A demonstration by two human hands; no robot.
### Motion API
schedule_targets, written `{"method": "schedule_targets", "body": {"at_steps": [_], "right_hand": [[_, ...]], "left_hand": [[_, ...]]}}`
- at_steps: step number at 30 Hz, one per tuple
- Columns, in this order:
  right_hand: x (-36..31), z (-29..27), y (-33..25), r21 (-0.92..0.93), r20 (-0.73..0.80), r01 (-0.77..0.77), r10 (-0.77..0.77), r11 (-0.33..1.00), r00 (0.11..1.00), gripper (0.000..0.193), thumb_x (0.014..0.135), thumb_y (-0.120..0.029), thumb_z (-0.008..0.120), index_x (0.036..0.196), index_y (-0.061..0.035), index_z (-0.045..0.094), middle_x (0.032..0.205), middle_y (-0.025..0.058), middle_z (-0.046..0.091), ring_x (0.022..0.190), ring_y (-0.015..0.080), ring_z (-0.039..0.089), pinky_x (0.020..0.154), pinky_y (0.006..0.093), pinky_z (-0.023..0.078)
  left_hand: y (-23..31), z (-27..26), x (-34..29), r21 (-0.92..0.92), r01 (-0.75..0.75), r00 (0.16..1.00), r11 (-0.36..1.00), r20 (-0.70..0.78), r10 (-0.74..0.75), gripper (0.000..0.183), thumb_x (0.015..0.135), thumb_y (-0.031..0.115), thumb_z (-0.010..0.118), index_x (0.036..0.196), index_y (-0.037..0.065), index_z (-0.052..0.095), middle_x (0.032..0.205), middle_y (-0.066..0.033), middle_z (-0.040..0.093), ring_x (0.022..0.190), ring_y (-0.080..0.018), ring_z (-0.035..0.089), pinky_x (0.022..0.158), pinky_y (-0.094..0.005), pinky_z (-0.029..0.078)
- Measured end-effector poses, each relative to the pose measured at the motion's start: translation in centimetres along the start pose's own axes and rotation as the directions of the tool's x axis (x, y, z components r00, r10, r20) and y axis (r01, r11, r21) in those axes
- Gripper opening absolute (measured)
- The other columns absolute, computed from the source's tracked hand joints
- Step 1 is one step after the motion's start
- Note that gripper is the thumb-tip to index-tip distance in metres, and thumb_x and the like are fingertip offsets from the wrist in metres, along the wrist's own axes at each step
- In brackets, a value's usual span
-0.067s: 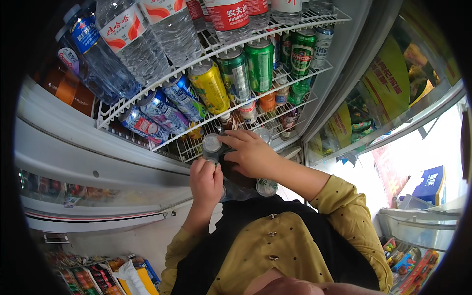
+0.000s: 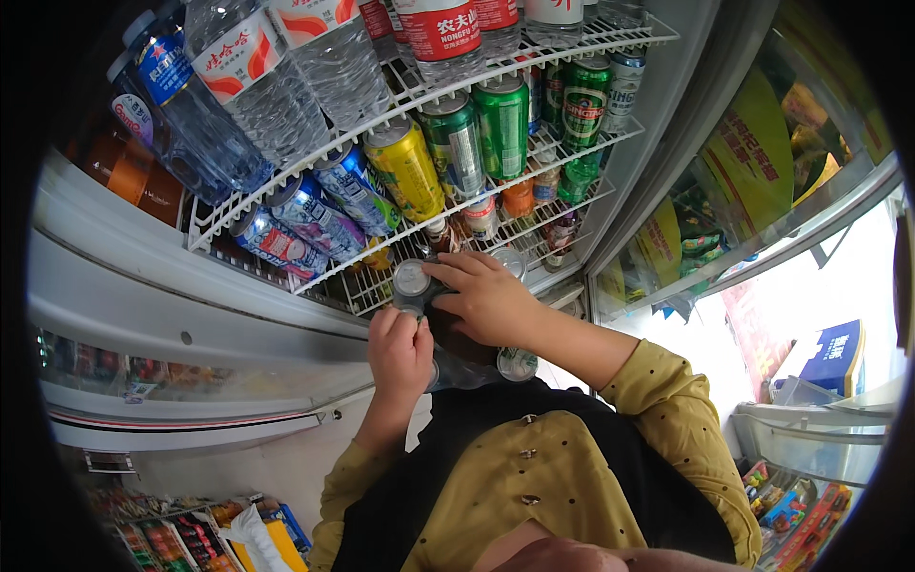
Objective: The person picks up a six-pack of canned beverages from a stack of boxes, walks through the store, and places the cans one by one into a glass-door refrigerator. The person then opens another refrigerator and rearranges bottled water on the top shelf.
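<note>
Almost nothing has changed in the last instant: both hands sit where they were against a dark shrink-wrapped pack of cans (image 2: pixel 464 345), held up just in front of the lower wire shelf (image 2: pixel 381 291) of an open drinks cooler, so the work reads as a pause in handling the pack rather than a fresh move. The left hand (image 2: pixel 400 353) is closed around the pack's near side, its thumb up beside a silver can top (image 2: pixel 412 278). The right hand (image 2: pixel 486 300) lies over the pack from above with fingers curled down on it, clamped rather than spread. A second can end (image 2: pixel 518 363) shows at the pack's lower right edge, below the right wrist. The cooler holds its stock in rows. The top wire shelf (image 2: pixel 610 36) carries clear water bottles (image 2: pixel 253 81) with red-and-white labels. The shelf below it holds cans lying sloped, blue-and-white cans (image 2: pixel 315 214) to the left, a yellow can (image 2: pixel 405 167) beside them, then green cans (image 2: pixel 500 124) further right. Smaller bottles with orange caps (image 2: pixel 519 195) stand behind the hands.
</note>
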State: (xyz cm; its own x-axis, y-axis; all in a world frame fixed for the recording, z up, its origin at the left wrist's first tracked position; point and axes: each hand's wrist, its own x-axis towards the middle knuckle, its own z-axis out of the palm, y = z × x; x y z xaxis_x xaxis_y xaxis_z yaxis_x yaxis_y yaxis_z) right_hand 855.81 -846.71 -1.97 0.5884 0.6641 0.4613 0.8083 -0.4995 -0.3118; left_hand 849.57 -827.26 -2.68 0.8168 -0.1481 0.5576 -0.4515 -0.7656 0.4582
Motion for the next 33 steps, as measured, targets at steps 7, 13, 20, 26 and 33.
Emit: {"method": "schedule_targets", "body": {"at_steps": [7,13,20,26,33], "right_hand": [[-1.0,0.9,-0.3,-0.055,-0.093,-0.153,0.148,0.987,0.985,0.040,0.071,-0.024,0.081,0.109,-0.0121,0.074,0.146,0.0147,0.055,0.134,0.0338,0.052,0.111,0.0476,0.044],[-1.8,1.5,-1.8,-0.221,-0.094,-0.186,0.169,0.958,0.981,0.050,0.080,-0.030,0.070,0.120,-0.0004,0.068,0.148,0.0221,0.052,0.139,0.0366,0.048,0.116,0.0512,0.036],[-3.0,1.4,-2.6,-0.368,-0.143,-0.211,0.169,0.906,0.975,0.051,0.077,-0.031,0.072,0.120,-0.0033,0.068,0.148,0.0175,0.054,0.144,0.0308,0.043,0.117,0.0503,0.032],[-3.0,0.6,-3.3,-0.148,-0.250,-0.125,0.085,0.981,0.964,0.019,0.085,-0.022,0.063,0.097,-0.0136,0.076,0.145,0.0106,0.058,0.143,0.0255,0.044,0.114,0.0470,0.031],[-2.8,0.5,-2.4,-0.071,-0.016,-0.088,0.088,0.994,0.996,0.014,0.081,-0.020,0.064,0.091,-0.0132,0.070,0.135,0.0063,0.063,0.123,0.0271,0.059,0.096,0.0390,0.050]], "left_hand": [[0.0,0.2,0.0,0.011,0.003,1.000,1.000,0.008,-0.003,0.025,0.084,0.000,0.069,0.074,0.002,0.045,0.082,-0.0162,0.052,0.080,-0.0388,0.052,0.072,-0.0480,0.043],[0.6,0.4,0.1,0.009,0.004,1.000,1.000,0.021,-0.004,0.025,0.084,0.001,0.069,0.073,0.002,0.046,0.080,-0.0160,0.051,0.079,-0.0389,0.052,0.075,-0.0476,0.044],[0.9,0.8,0.0,-0.002,-0.067,0.998,0.998,0.021,0.067,0.020,0.082,0.003,0.069,0.075,0.002,0.051,0.080,-0.0159,0.051,0.080,-0.0402,0.053,0.072,-0.0497,0.043],[0.4,0.6,0.1,0.030,0.001,1.000,1.000,0.025,-0.002,0.020,0.083,0.003,0.069,0.076,0.002,0.050,0.083,-0.0161,0.053,0.082,-0.0409,0.053,0.073,-0.0495,0.044],[1.0,1.0,0.2,0.024,-0.007,1.000,1.000,0.016,0.007,0.024,0.083,0.001,0.068,0.075,0.001,0.046,0.082,-0.0171,0.051,0.082,-0.0419,0.053,0.072,-0.0492,0.044]]}}
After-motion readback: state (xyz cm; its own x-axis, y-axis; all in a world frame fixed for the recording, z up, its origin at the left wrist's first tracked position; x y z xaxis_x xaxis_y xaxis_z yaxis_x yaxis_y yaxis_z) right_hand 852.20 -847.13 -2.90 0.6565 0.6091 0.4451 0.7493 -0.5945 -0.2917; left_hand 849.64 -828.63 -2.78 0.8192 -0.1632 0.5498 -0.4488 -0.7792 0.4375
